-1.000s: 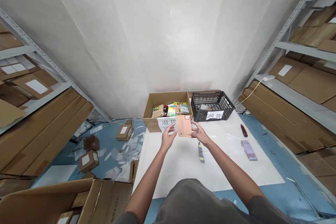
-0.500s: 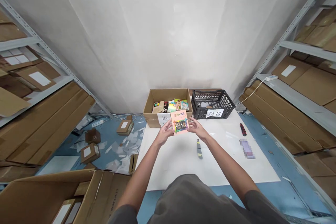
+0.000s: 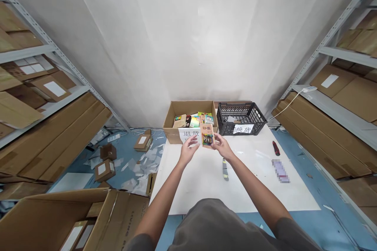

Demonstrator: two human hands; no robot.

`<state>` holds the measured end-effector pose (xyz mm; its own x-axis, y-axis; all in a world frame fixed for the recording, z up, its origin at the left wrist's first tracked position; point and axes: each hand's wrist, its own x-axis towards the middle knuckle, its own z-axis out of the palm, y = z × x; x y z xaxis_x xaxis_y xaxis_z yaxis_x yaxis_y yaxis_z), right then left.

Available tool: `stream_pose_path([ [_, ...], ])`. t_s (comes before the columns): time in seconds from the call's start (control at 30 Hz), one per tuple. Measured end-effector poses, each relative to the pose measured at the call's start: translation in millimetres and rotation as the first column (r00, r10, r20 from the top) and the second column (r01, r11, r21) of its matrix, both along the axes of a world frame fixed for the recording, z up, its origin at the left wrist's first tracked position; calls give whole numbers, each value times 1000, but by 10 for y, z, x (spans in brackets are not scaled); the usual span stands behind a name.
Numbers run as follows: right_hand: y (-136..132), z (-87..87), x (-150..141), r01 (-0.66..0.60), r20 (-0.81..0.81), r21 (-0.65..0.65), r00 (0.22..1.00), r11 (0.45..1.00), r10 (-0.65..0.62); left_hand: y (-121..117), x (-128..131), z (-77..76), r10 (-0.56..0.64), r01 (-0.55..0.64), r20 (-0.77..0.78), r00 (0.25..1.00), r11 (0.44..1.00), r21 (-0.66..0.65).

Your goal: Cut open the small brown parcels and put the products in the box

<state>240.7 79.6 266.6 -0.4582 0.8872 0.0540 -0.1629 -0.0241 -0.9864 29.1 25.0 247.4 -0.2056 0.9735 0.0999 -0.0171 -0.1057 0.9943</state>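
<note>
A small orange-pink printed box point(image 3: 207, 135) with a colourful picture on its front is held up over the table, before the cardboard box. My right hand point(image 3: 222, 146) grips its right edge between thumb and fingers. To its left, my left hand point(image 3: 189, 150) is apart from it, fingers spread and curved, holding nothing. Behind stands the open cardboard box point(image 3: 172, 136) with several colourful packets and a paper label on its front. Beside that is a black plastic crate point(image 3: 228, 128), also labelled, with some scraps in it. A yellow-and-grey utility knife point(image 3: 225, 169) lies on the table below.
On the right of the white table point(image 3: 200, 192) lie a red-and-black utility knife point(image 3: 276, 148) and a blurred purple item point(image 3: 280, 171). A large open carton point(image 3: 126, 219) stands at lower left. Shelves of cartons flank both sides; paper scraps and small boxes litter the floor.
My left hand has let go of the printed box and moved slightly away. The box has turned and shifted right in my right hand. The view has shifted a little.
</note>
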Motion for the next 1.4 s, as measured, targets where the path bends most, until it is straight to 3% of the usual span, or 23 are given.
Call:
stream_pose_path([
  [0.13, -124, 63, -114, -128, 60, 216, 991, 968, 117, -15, 270, 73, -120, 116, 55, 991, 991, 72],
  [0.23, -106, 60, -76, -96, 125, 255, 990, 962, 66, 2, 200, 151, -143, 134, 118, 983, 988, 79],
  [0.3, -33, 41, 0, 13, 126, 188, 991, 982, -37, 8, 47, 204, -226, 219, 181, 957, 974, 60],
  [0.37, 43, 16, 74, 50, 88, 49, 995, 998, -55, 5, -106, 240, -323, 326, 240, 915, 945, 28],
  [0.5, 95, -13, 139, -114, -57, -172, 993, 979, 105, 4, -259, 230, -398, 421, 288, 871, 907, -20],
  [0.6, 76, -4, 137, -95, -81, -195, 993, 976, 80, 28, -272, 180, -330, 354, 253, 910, 934, -55],
  [0.7, 45, 18, 96, 2, -51, -131, 999, 991, -9, 44, -194, 141, -50, 55, 81, 995, 997, -60],
  [0.77, 1, 29, 28, 72, -26, -32, 997, 997, -73, 39, -55, 120, 48, -49, -31, 998, 999, -24],
  [0.9, -120, 13, -130, -29, 20, 169, 999, 985, 26, 40, 262, 44, -101, 101, -10, 995, 993, 57],
  [1.0, -114, -38, -140, -108, 61, 192, 993, 975, 98, 76, 232, -28, -84, 80, 116, 990, 996, 40],
  [1.17, 88, -151, -77, 102, 81, 12, 991, 995, -103, 91, -207, -74, -199, 229, 301, 932, 971, -67],
  [1.27, 137, -211, -172, 29, 8, -158, 1000, 987, -28, 59, -358, -66, -261, 309, 370, 892, 948, -77],
  [1.4, 119, -277, -349, 42, -30, -240, 998, 970, -51, 71, -489, -107, -281, 354, 383, 880, 926, -133],
])
